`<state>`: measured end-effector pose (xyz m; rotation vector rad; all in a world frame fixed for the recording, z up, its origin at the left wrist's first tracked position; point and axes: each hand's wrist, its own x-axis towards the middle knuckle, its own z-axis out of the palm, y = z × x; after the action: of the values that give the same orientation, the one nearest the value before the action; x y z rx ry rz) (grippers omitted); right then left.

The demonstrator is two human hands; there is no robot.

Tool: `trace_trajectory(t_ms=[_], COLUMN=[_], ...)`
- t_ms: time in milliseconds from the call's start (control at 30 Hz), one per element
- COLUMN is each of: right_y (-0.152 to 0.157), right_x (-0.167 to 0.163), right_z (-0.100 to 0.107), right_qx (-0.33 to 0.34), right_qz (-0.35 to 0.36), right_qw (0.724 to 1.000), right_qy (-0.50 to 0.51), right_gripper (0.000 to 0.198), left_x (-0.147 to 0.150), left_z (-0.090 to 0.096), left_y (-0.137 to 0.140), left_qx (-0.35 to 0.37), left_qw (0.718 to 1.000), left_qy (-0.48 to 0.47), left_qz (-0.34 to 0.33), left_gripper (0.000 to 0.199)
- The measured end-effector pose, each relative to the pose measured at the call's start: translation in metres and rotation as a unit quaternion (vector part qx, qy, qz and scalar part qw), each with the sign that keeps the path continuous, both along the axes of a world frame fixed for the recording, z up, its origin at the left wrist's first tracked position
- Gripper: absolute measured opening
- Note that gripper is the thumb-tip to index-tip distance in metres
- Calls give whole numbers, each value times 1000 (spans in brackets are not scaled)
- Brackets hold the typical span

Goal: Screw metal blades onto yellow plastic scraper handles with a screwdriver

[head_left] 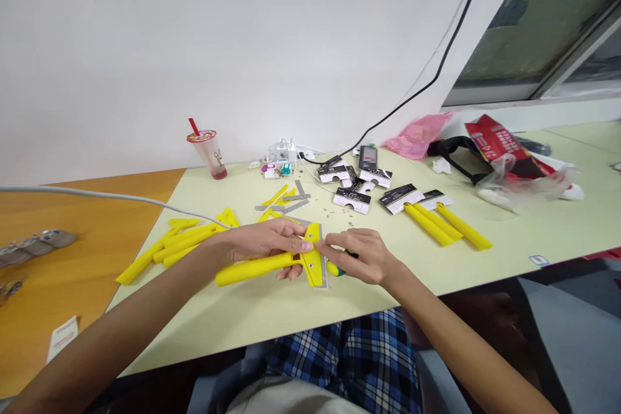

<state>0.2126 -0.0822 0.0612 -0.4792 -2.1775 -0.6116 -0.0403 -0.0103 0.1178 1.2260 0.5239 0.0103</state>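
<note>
My left hand (266, 238) is closed around a yellow scraper (311, 268) at the neck, its thumb lying on the wide head. The scraper's handle (255, 270) points left, and a grey blade (325, 279) shows along the head's right edge. Two screws are visible on the head's face. Curled beside that head, my right hand (361, 253) holds a screwdriver (334, 269) with a yellow and green handle, mostly covered by the fingers. Its fingertips are at the head's right side; whether they pinch a small screw cannot be made out.
Several yellow scraper bodies (177, 249) lie at left. Behind my hands are loose metal strips (297, 205) and small screws. Black-and-white cards (352, 199), carded scrapers (429, 223), a drink cup (212, 154), cables, a pink bag (418, 136) and a red package (504, 145) stand farther back.
</note>
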Motion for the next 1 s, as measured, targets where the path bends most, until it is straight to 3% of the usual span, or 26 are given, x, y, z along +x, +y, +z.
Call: trace_trajectory(t_ms=[100,200,300,400,533,800,1000], right_y=[-11,-20,-27,-33,-39,-45,-43], right_x=[4,7,9,10,8,7,5], right_z=[13,22,29,36,46,61,58], right_qx=[35,57,76,89,95,37,17], right_qz=[-5,-29,-51,-60,-58,-60,-77], right_qw=[999,997,995,994,993,997,997], right_qy=[-39,-45,-39,-30,-36,-33,-12], right_gripper=[25,26,24,25,27,29,37], left_x=[4,-1,-11,-20,-28,-33,-34], left_z=[18,33,45,49,45,42,37], left_y=[-10,-24,-40,-55,-67,-77,-75], left_qx=[46,154,334,448,433,430,429], left_qw=[998,981,927,876,886,882,882], left_qy=[-11,-59,-102,-130,-138,-160,-149], left_qz=[37,106,137,121,96,111,127], left_gripper=[30,66,77,60,44,43,41])
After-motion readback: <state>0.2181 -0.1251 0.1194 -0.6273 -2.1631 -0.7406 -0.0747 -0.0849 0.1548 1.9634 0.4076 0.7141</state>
